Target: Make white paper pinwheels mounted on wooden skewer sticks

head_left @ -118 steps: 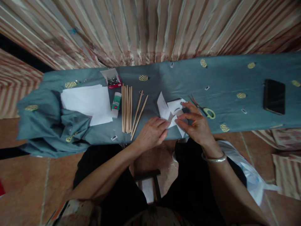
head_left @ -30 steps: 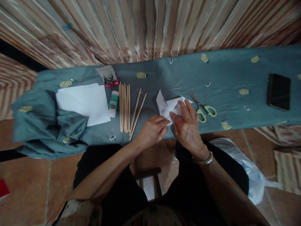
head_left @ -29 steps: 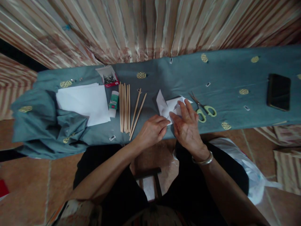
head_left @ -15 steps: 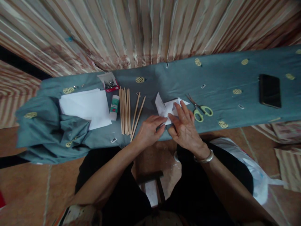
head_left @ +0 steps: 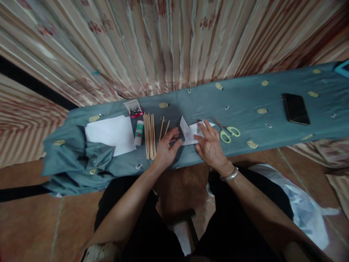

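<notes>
A folded white paper with raised flaps lies in front of me on the cloth. My left hand is just left of it, thumb and fingers apart, holding nothing; its fingertips are close to the paper's left edge. Over the paper's right part rests my right hand, fingers spread and touching the sheet, hiding some of it. Green-handled scissors lie to the right of that hand, blades partly apart. Wooden sticks lie side by side left of my left hand, which partly covers two separate ones.
A glue stick, a small open box of metal pieces and white paper sheets are at the left. A black phone lies at the right on the green tablecloth. Bunched cloth covers the left end.
My left hand has moved left, off the folded paper, and its fingers have spread. The right hand stays on the paper with its fingers more outstretched. The whole view has shifted slightly.
</notes>
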`<state>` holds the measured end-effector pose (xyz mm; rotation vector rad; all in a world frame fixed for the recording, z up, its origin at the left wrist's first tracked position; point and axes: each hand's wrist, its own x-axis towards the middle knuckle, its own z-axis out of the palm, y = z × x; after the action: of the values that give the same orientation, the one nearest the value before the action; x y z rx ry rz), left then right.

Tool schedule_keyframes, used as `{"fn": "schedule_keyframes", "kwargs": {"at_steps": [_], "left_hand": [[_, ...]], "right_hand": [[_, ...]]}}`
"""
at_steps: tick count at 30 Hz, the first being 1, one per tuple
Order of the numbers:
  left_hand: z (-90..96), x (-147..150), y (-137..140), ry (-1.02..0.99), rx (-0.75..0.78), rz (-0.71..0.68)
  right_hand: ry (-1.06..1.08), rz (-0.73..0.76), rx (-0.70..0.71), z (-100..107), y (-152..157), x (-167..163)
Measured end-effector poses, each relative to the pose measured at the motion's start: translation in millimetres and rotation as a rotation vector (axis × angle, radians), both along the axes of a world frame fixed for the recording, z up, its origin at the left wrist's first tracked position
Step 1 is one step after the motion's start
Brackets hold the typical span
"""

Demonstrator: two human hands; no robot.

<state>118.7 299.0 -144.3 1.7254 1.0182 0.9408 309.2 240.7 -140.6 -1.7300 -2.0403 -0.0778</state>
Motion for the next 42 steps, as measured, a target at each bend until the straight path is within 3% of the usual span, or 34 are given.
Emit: {"fn": "schedule_keyframes", "kwargs": {"at_steps": [6,12,22,28,33,37,42], "left_hand": [[-0.1,4.9,-5.0,-0.265,-0.365,0.041],[17.1,9.5,-12.5,-0.494,-0.748,0.127],[34.3,19.7,-18.4,-0.689,-1.115,0.033],[43.3,23.7,-19.6,-0.766,-1.138,0.064],[39.7,20.4,-20.3,-0.791,-1.139,0.058],[37.4,18.0,-18.6,-0.781,-1.075,0.094],[42.8,14.5,-13.9,-0.803,-0.974,0.008]], "right_hand": [[-0.005,-0.019,0.02,1.4,3.4,-0.2],[0.016,-0.02,0.055,1.4,7.0,2.0],[0.159,-0.015,0.072,12.0,-2.1,-1.7],[0.162,0.025,0.079,19.9,-15.5,-7.5],[0.115,0.066,0.134,22.2,-20.9,-11.1],[0.074,0.093,0.154,22.0,-23.7,-15.3],[0.026,0.116,0.136,24.0,-26.8,-20.0]]}}
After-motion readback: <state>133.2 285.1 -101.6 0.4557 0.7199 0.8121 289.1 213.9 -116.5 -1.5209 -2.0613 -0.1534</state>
